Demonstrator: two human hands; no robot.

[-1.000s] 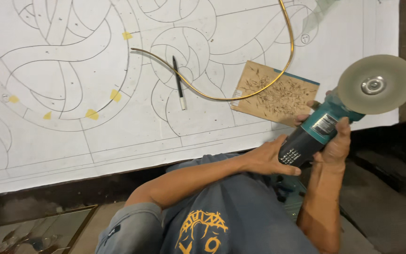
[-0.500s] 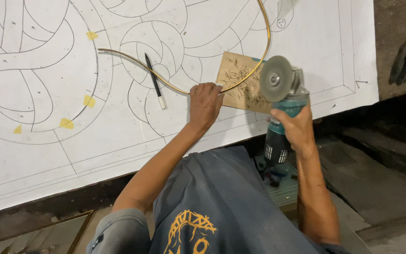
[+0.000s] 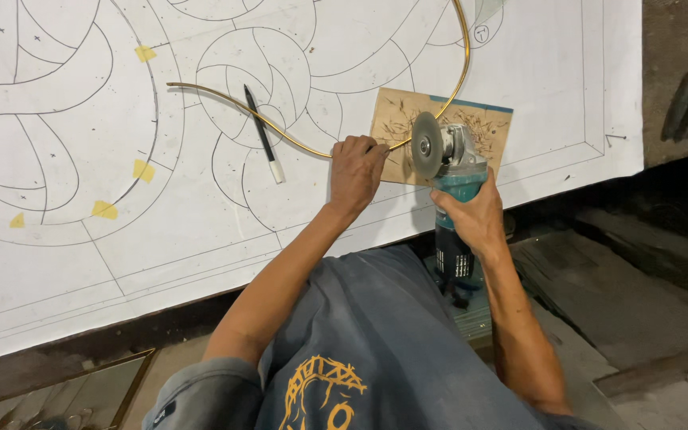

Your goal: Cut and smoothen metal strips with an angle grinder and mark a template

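Since half a second ago the grinder (image 3: pixel 449 171) has tipped down, its disc now on edge over the scratched board (image 3: pixel 471 127), and the left hand (image 3: pixel 356 171) has slid along to press the brass strip (image 3: pixel 280 127) at the board's near corner. The right hand (image 3: pixel 471 219) has its grip clamped on the grinder's teal body. A black pen (image 3: pixel 263 134) lies just beside the strip on the white drawing sheet (image 3: pixel 81 239) covering the counter.

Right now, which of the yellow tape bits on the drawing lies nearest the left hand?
The yellow tape piece in the middle, left of the black marker, is nearest the left hand. The others sit further left or higher up on the paper drawing.
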